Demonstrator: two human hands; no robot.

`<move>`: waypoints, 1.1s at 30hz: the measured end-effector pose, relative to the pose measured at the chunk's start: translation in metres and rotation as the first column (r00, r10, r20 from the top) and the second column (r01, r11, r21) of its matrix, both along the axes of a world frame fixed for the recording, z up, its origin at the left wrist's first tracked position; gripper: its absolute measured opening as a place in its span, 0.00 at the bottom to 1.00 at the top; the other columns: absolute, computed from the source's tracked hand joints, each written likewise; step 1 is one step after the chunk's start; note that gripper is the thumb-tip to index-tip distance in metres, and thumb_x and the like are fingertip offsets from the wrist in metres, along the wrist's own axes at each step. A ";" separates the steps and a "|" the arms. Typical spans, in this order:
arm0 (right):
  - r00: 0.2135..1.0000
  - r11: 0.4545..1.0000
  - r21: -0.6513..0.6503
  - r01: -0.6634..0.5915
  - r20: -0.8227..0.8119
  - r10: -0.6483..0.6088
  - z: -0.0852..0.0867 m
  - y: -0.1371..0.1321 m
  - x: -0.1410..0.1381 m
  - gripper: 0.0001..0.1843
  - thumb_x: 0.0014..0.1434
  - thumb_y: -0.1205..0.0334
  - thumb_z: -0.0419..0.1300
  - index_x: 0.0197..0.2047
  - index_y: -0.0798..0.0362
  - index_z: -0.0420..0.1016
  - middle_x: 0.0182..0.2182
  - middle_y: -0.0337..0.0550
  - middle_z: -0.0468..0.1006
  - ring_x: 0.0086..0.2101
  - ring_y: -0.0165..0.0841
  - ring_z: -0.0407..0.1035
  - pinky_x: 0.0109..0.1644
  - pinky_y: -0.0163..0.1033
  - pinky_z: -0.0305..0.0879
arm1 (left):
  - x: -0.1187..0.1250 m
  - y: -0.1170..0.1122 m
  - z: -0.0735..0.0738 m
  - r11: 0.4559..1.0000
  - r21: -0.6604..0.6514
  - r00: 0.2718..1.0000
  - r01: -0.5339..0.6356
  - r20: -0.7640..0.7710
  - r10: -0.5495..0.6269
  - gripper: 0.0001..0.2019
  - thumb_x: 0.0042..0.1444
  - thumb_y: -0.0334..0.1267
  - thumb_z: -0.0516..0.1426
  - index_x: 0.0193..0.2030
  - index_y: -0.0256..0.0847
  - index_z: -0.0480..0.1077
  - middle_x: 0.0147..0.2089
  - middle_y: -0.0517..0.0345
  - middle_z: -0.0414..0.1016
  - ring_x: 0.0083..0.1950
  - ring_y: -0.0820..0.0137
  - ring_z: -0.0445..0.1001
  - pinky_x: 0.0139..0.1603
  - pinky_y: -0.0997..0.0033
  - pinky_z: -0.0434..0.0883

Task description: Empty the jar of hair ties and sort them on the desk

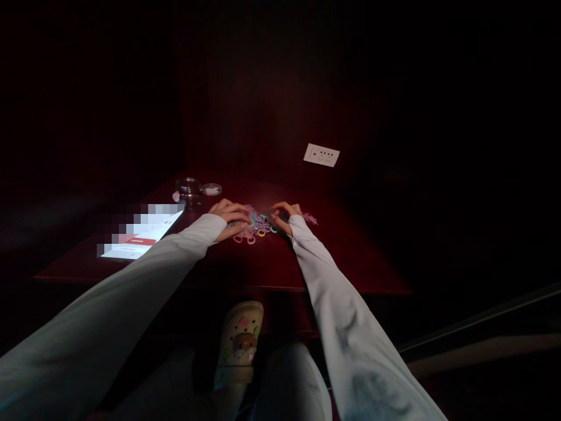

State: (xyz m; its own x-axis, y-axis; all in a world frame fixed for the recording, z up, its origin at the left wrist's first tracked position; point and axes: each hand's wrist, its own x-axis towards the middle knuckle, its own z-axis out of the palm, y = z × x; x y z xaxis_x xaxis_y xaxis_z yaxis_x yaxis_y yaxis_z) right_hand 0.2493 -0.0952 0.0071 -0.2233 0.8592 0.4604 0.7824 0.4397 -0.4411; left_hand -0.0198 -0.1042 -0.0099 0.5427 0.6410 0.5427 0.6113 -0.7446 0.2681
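A heap of small coloured rubber bands (256, 227) lies on a dark red table (263, 266). My left hand (230, 217) rests at the heap's left side, fingers curled over some bands. My right hand (286, 215) is at the heap's right side, fingers bent and pinched on the bands. A few more pink bands (310, 218) lie just right of my right wrist. Both arms wear long pale sleeves.
A lit tablet screen (142, 233) lies at the table's left. A clear glass jar (189, 192) and its round lid (212, 189) stand behind my left hand. A white wall socket plate (321, 155) is on the dark wall. My shoe (240, 339) shows below the table.
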 end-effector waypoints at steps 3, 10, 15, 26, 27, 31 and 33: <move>0.999 0.999 -0.027 -0.033 0.009 0.033 -0.001 0.000 0.003 0.10 0.63 0.53 0.65 0.47 0.43 0.84 0.40 0.39 0.82 0.48 0.39 0.65 0.57 0.43 0.59 | 0.000 -0.001 0.001 1.000 -0.003 1.000 0.006 -0.003 -0.006 0.14 0.68 0.49 0.55 0.50 0.53 0.81 0.61 0.58 0.78 0.55 0.57 0.65 0.57 0.51 0.63; 0.992 0.992 -0.080 -0.102 0.061 0.107 -0.008 0.002 0.002 0.11 0.57 0.52 0.73 0.44 0.41 0.86 0.43 0.41 0.81 0.48 0.40 0.62 0.55 0.43 0.57 | 0.000 -0.001 0.002 1.000 -0.002 1.000 0.018 0.001 -0.018 0.14 0.67 0.49 0.56 0.50 0.52 0.81 0.61 0.58 0.78 0.54 0.57 0.65 0.58 0.50 0.64; 0.985 0.981 -0.107 -0.161 0.048 0.166 -0.014 0.005 0.003 0.12 0.59 0.48 0.71 0.44 0.41 0.87 0.45 0.43 0.80 0.49 0.40 0.61 0.56 0.44 0.56 | -0.001 0.000 0.001 1.000 0.000 1.000 0.027 0.005 -0.027 0.13 0.66 0.47 0.57 0.50 0.51 0.80 0.61 0.57 0.78 0.53 0.57 0.66 0.58 0.51 0.65; 0.999 0.998 -0.043 -0.042 -0.022 0.041 -0.020 0.017 -0.006 0.15 0.63 0.44 0.67 0.36 0.45 0.87 0.38 0.45 0.83 0.48 0.40 0.66 0.55 0.46 0.58 | -0.003 0.001 0.001 0.999 0.008 0.999 0.043 0.002 -0.043 0.14 0.67 0.48 0.55 0.51 0.48 0.79 0.60 0.55 0.78 0.53 0.58 0.66 0.57 0.52 0.66; 0.999 0.999 -0.043 -0.029 -0.026 0.028 -0.019 0.016 -0.007 0.15 0.64 0.45 0.66 0.36 0.45 0.87 0.37 0.45 0.83 0.48 0.41 0.66 0.55 0.46 0.58 | -0.003 0.001 0.001 0.999 0.007 0.999 0.044 0.006 -0.044 0.14 0.67 0.48 0.55 0.51 0.48 0.79 0.60 0.55 0.78 0.53 0.58 0.66 0.58 0.52 0.66; 0.996 0.995 -0.100 -0.012 -0.085 0.003 -0.016 0.013 -0.009 0.19 0.64 0.42 0.64 0.35 0.48 0.86 0.33 0.46 0.81 0.46 0.41 0.67 0.52 0.45 0.60 | -0.002 0.001 0.001 0.999 -0.001 0.999 0.033 0.014 -0.033 0.14 0.67 0.47 0.55 0.49 0.49 0.79 0.60 0.56 0.78 0.53 0.58 0.67 0.58 0.53 0.66; 0.991 0.991 -0.134 -0.018 -0.131 0.000 -0.014 0.009 -0.010 0.21 0.63 0.40 0.64 0.35 0.49 0.86 0.34 0.46 0.81 0.45 0.41 0.68 0.50 0.45 0.62 | -0.001 0.001 0.001 1.000 0.001 1.000 0.019 0.009 -0.019 0.13 0.67 0.47 0.55 0.49 0.49 0.79 0.60 0.56 0.78 0.53 0.58 0.67 0.57 0.53 0.66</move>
State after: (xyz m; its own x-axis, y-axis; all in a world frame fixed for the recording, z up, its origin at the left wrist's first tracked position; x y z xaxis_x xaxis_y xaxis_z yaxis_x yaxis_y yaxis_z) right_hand 0.2391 -0.0862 -0.0068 -0.1768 0.9137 0.3659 0.7105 0.3758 -0.5950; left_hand -0.0211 -0.1029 -0.0086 0.5497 0.6304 0.5482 0.5948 -0.7561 0.2730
